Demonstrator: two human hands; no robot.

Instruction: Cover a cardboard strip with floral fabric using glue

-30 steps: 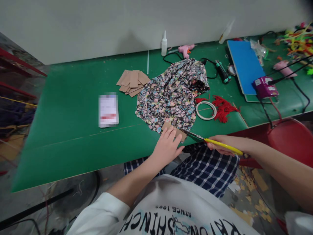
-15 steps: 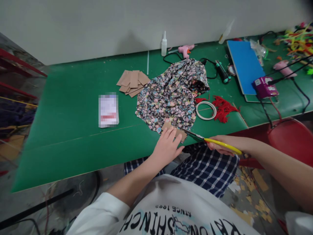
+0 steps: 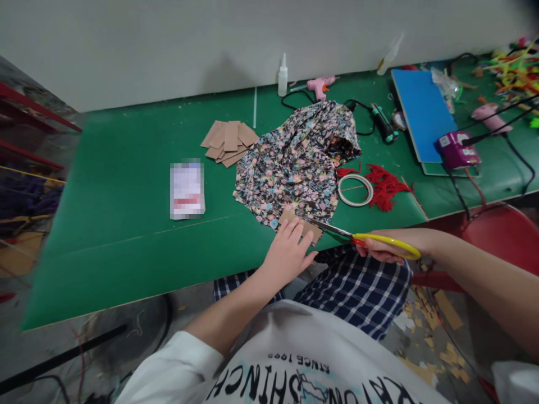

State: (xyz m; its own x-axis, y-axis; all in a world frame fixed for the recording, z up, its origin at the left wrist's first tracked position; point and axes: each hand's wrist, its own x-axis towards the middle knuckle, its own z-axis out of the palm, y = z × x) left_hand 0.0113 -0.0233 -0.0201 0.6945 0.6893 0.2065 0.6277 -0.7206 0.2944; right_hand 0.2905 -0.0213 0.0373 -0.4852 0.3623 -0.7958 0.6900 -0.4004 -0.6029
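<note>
My left hand [image 3: 289, 247] lies flat with its fingers spread, pressing a brown cardboard piece [image 3: 312, 232] onto the front edge of a floral cloth [image 3: 295, 163]. My right hand [image 3: 377, 249] grips a pair of scissors [image 3: 389, 242] with yellow and red handles. The blades point left and lie along the upper edge of the cardboard, over the cloth. Whether the blades are parted is too small to tell. Part of the cardboard is hidden beneath my left fingers.
The green table [image 3: 126, 241] holds cardboard pieces [image 3: 231, 140], a pixelated box [image 3: 187, 188], a tape roll [image 3: 355, 190], red trimmings [image 3: 385, 188], a bottle [image 3: 282, 78] and a pink glue gun [image 3: 319, 87]. A blue board [image 3: 423, 115] and corded purple box [image 3: 457, 150] stand right.
My right hand has shifted the scissors slightly to the right and tilted the handles, so more of the red handle shows. My left hand and the cloth stay put.
</note>
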